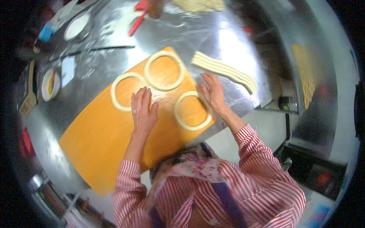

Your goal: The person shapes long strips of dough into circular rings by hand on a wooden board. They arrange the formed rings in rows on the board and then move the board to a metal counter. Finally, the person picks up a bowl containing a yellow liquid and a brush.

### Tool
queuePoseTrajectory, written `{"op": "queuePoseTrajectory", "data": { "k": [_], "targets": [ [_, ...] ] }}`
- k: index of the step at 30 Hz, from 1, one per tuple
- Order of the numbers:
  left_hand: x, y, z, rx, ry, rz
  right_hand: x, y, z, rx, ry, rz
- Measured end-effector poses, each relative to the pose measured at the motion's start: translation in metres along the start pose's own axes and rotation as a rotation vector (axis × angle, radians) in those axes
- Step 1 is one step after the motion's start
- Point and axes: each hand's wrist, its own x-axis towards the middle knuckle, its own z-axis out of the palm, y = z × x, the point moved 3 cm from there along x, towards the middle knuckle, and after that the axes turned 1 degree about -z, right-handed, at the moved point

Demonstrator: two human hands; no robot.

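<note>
Three pale dough rings lie on a wooden board: a left ring (113,92), an upper ring (181,71) and a lower right ring (177,112). My left hand (143,111) rests palm down with its fingers stretched out, its fingertips by the inner side of the left ring. Fingers apart, my right hand (214,93) reaches along the board's right edge, its palm side close to the lower right ring; whether it touches the dough I cannot tell. Beyond it, several dough ropes (224,70) lie side by side on the steel table. Neither hand visibly holds anything.
The bare wooden board (102,140) stretches toward the lower left. On the steel table (95,72) are a white bowl (46,85) with something yellow, a floury white dish (77,26), a dark rod (112,48), a red-handled tool (137,26) and more dough (199,4).
</note>
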Motion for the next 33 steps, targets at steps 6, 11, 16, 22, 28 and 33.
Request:
{"op": "queuePoseTrajectory", "data": {
  "k": [6,11,16,22,28,33],
  "targets": [
    [0.083,0.132,0.112,-0.091,-0.319,0.275,-0.058,0.157,-0.063,-0.310,0.197,0.195],
    [0.098,0.172,0.209,0.159,-0.412,0.322,-0.088,0.186,-0.048,-0.402,0.092,0.360],
    [0.091,0.189,0.217,0.294,-0.503,0.259,-0.116,0.182,-0.043,-0.441,0.053,0.364],
    [0.062,0.192,0.204,0.361,-0.474,0.255,-0.139,0.181,-0.064,-0.294,-0.040,0.262],
    [0.119,0.170,0.199,0.433,-0.348,0.381,-0.118,0.252,-0.112,-0.253,0.053,0.070],
    [0.120,0.171,0.155,0.189,-0.443,0.342,-0.122,0.256,-0.126,-0.085,0.074,0.121]
  ]
}}
